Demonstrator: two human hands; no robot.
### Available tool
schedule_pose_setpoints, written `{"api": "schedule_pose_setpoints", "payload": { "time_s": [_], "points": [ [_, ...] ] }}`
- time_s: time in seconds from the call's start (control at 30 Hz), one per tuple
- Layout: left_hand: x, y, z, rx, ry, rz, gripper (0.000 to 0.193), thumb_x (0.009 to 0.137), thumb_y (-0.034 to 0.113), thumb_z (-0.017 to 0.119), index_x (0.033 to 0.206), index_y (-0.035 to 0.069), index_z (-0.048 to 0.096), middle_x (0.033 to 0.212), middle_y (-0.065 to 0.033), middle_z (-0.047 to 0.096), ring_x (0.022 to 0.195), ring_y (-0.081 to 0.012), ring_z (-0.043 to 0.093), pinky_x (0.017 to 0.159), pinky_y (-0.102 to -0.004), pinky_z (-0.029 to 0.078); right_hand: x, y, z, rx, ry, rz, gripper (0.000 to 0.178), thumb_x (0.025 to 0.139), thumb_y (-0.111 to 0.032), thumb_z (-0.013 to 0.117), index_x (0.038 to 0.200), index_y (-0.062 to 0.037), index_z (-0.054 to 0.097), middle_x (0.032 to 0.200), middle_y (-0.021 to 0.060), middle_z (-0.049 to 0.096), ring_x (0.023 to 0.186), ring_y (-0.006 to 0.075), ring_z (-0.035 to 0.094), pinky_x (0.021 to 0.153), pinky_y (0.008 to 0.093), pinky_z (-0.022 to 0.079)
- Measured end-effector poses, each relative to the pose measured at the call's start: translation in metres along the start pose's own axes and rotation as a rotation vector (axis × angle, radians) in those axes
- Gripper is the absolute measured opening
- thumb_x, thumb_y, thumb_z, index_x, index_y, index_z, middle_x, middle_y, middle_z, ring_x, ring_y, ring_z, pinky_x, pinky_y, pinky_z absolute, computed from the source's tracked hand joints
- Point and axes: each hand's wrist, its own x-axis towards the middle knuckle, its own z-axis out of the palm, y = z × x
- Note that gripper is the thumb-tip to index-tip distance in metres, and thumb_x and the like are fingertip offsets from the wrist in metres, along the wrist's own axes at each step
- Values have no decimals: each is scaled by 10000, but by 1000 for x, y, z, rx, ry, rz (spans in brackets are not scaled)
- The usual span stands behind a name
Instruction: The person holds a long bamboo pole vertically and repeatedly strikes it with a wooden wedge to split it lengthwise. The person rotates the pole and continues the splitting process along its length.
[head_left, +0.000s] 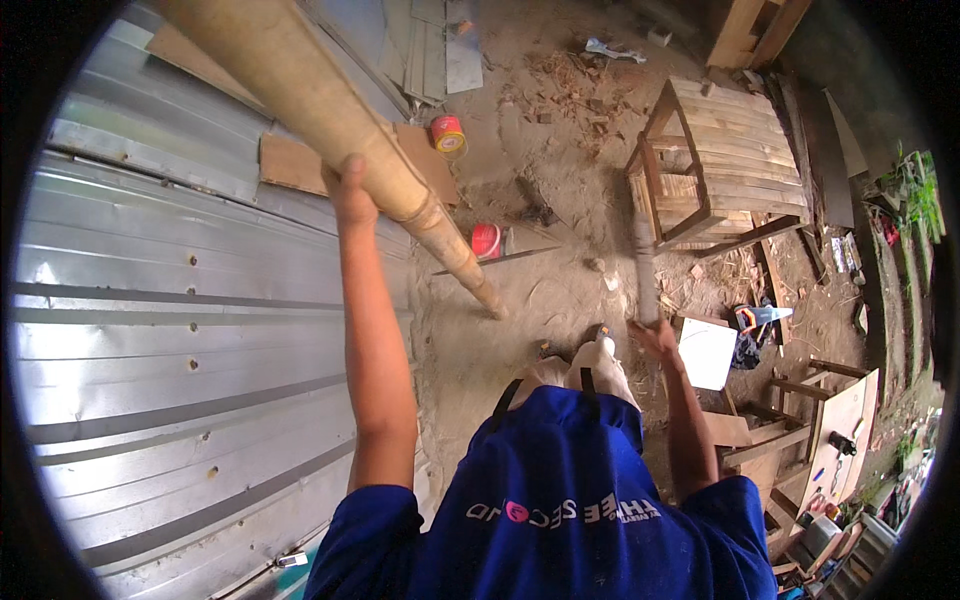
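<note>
A thick tan bamboo pole slants from the upper left down toward the ground in front of my feet. My left hand grips its near side, thumb on top and the other fingers mostly hidden behind it. At the right, my right hand is closed around the lower part of a thinner, greyish pole, smeared by motion. I cannot tell what the thinner pole is made of. Its upper end reaches beside a slatted wooden stool-like frame.
A corrugated metal wall runs along my left. Two red paint cans stand ahead on the dirt floor. At the right are a white board, a handsaw, and a wooden bench with small items on it. Wood scraps lie farther off.
</note>
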Motion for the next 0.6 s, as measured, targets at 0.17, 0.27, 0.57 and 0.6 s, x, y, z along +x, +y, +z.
{"api": "schedule_pose_setpoints", "payload": {
  "time_s": [0.17,0.27,0.57,0.6],
  "points": [
    [-13,27,-6,0,208,-89,900,775,517,751,1361,-72,405,1299,-147,525,1176,-255,545,984,-385,456,-38,6,-25,245,97,1,640,824,-293,805,1299,19,510,1039,119,672,860,193,640,751,344,532],
    [-15,48,19,287,278,-19,867,766,305,829,1370,-91,350,1341,-190,489,1215,-272,516,1041,-386,420,-56,-1,7,82,288,-189,687,759,-401,858,1167,36,519,911,148,673,776,172,651,641,337,531],
    [-2,69,62,236,380,31,843,685,41,855,1371,-71,378,1312,-183,527,1190,-276,544,1043,-372,432,-79,-29,35,350,61,107,564,862,-431,752,1080,36,525,847,95,628,715,158,608,627,308,523],
    [-5,74,64,196,365,45,837,684,25,849,1375,-65,385,1318,-179,525,1191,-276,545,1045,-376,434,-85,-31,32,324,128,58,601,843,-432,770,1098,46,512,856,113,637,717,173,620,614,328,532]
  ]
}}
